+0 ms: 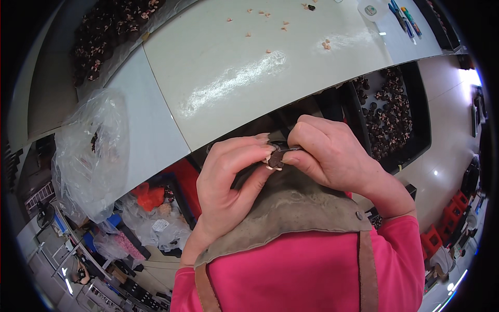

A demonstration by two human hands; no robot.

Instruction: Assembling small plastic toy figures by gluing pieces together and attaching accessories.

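My left hand [223, 177] pinches a small dark brown piece with pale bits [276, 160] between thumb and fingertips, just past the table's near edge and above my apron [301, 203]. Pale nubs stick out around its rim. My right hand [332, 151] is closed around a thin metal tool [292, 149], its tip against the piece. Most of the tool is hidden in the fist, so its kind does not show.
Pale scraps [265, 14] are scattered on the white table [234, 99]. At the right, a black tray [423, 114] holds many similar dark pieces. More lie heaped [109, 36] at the far left, near a clear plastic bag [93, 156]. Pens [408, 20] lie far right.
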